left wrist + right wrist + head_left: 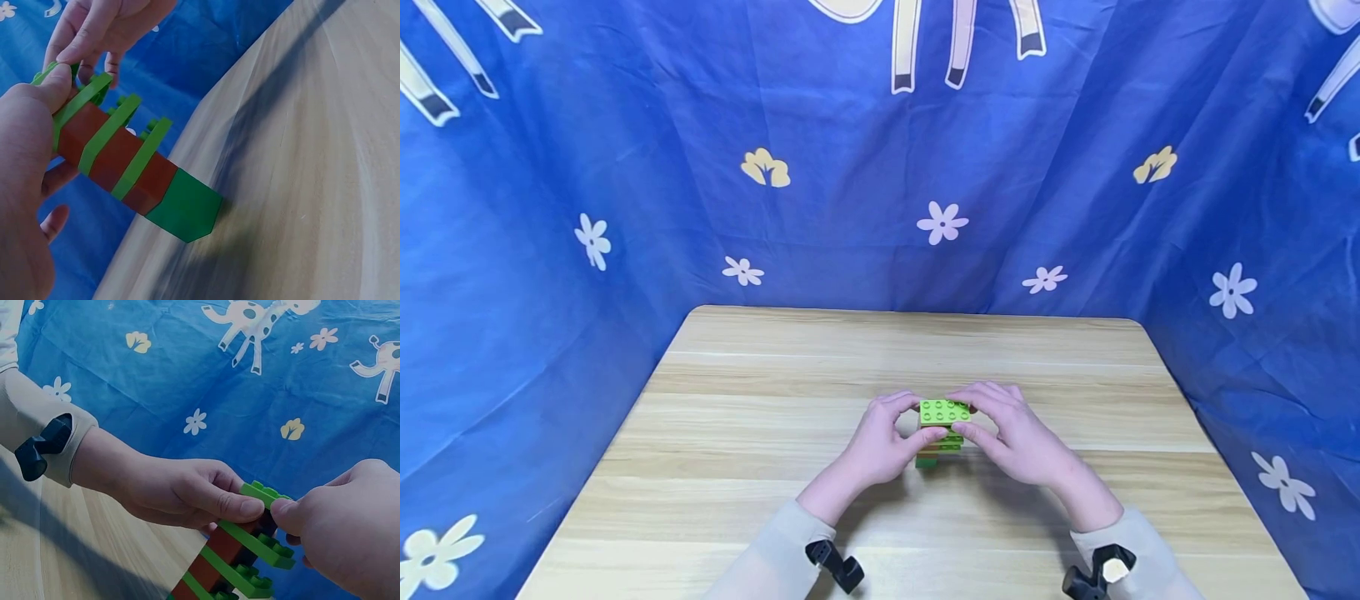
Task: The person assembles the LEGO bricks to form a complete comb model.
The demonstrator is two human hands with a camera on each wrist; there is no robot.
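A tower of toy building bricks (119,159) stands on the table, brown bricks alternating with light green plates that jut out to one side. Its lowest brick (185,207) is dark green. On top lies a light green studded plate (937,412). My left hand (883,442) grips the upper part of the tower from the left, thumb in front and fingers behind. From the other side my right hand (1018,437) pinches the right end of the top plate between thumb and fingers. The fingers behind the tower are partly hidden in the head view.
A wood-grain table (760,400) extends around the tower. Blue printed cloth (850,233) hangs behind the table and along both sides. Each sleeve carries a black strap mount, one at the left wrist (835,565) and one at the right wrist (1097,571).
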